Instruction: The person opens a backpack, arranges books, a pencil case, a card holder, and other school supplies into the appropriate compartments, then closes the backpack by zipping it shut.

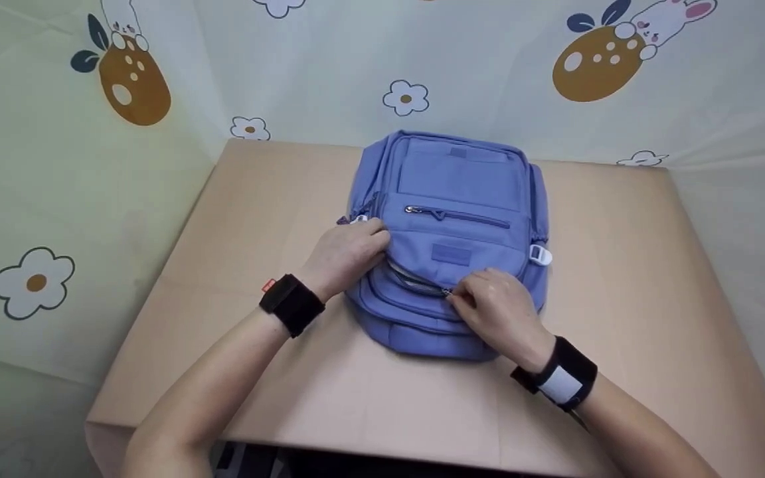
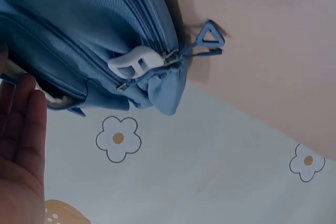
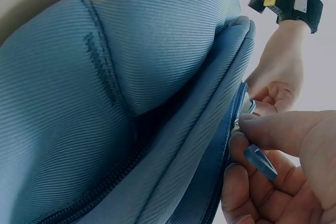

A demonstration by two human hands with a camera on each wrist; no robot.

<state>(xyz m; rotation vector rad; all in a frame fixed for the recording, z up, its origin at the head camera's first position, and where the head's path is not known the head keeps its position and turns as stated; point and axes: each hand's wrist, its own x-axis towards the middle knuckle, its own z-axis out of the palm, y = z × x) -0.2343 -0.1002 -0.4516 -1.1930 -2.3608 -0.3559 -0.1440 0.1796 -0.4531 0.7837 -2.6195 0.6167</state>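
Note:
A blue backpack [image 1: 462, 179] lies on its back, its front pocket [image 1: 412, 282] partly unzipped along a curved opening. My right hand [image 1: 499, 309] pinches the zipper slider [image 3: 236, 125] at the right end of that gap. The triangular zipper pull [image 3: 261, 162] hangs against its fingers in the right wrist view. At the pocket's upper left, my left hand [image 1: 350, 253] grips the fabric edge with thumb and fingers. In the left wrist view the left hand's fingers [image 2: 32, 121] reach to the pocket edge, their tips partly out of frame.
The backpack rests on a brown-covered table [image 1: 256, 199] with patterned cloth [image 1: 329, 66] hanging behind and at the sides. A short zipper [image 1: 472, 218] crosses the bag's middle. White buckles [image 1: 540, 255] sit at its sides. A dark gap [image 1: 356, 461] lies below the table's front edge.

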